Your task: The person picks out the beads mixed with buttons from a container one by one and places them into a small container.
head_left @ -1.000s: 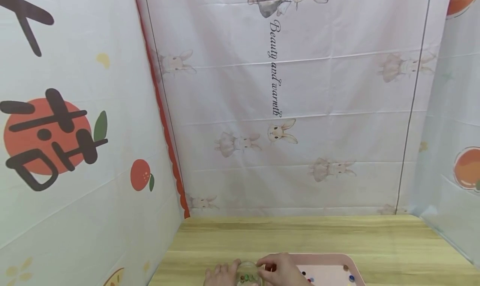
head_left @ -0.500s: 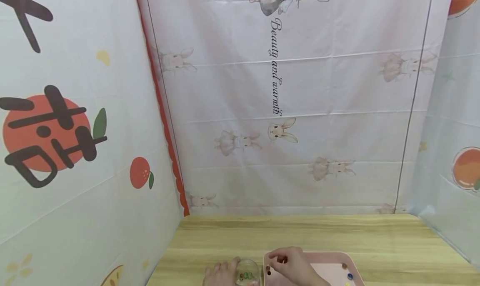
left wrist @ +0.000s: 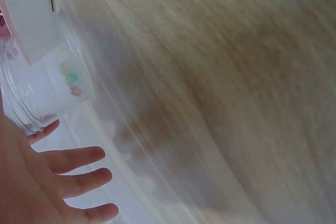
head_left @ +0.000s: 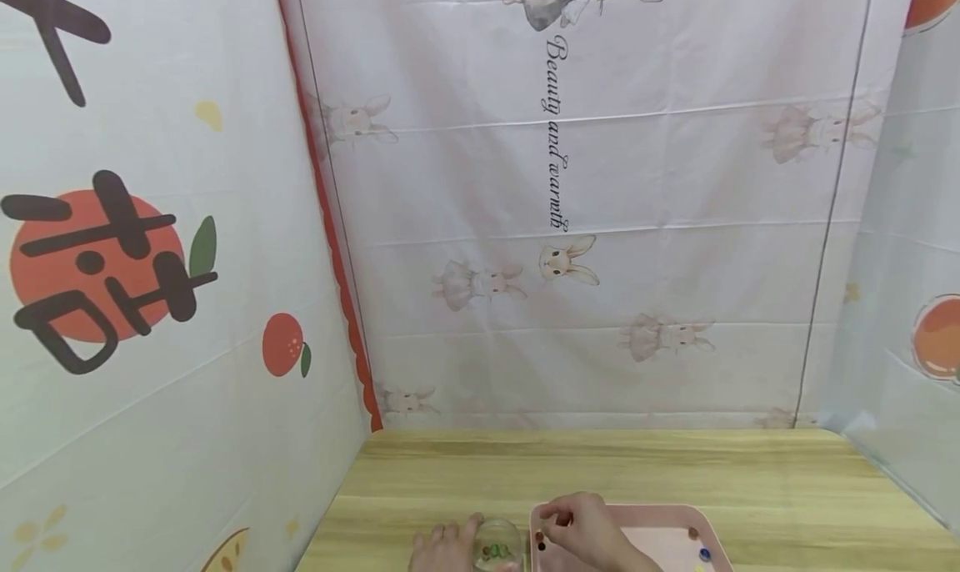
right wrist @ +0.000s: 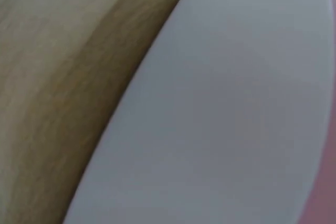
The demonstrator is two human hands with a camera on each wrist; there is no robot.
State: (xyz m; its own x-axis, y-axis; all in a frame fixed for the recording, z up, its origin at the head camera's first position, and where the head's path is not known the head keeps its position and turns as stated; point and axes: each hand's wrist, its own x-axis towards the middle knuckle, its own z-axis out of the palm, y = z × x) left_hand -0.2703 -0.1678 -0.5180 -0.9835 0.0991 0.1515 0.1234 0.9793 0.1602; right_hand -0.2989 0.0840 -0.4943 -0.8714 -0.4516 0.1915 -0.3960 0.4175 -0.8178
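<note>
A clear jar [head_left: 497, 539] stands on the table with several small beads [head_left: 495, 549], green and reddish brown, at its bottom. My left hand [head_left: 444, 549] holds the jar from the left side. In the left wrist view, three of its fingers [left wrist: 84, 183] stretch past the jar, and the thumb is hidden. My right hand [head_left: 588, 529] is over the left end of the pink tray [head_left: 652, 516], fingertips bent together; whether a bead is between them is too small to tell. Two dark beads [head_left: 541, 542] lie just below those fingertips. The right wrist view shows no fingers.
More beads lie at the tray's right side, among them a brown one [head_left: 693, 533] and a blue one [head_left: 704, 554]. The tray stands immediately right of the jar. Printed cloths [head_left: 600, 372] hang behind and on both sides of the wooden table [head_left: 600, 464].
My right hand has left the jar's rim and moved right, over the tray's left end. It has hardly moved in the last half second. My left hand has stayed at the jar.
</note>
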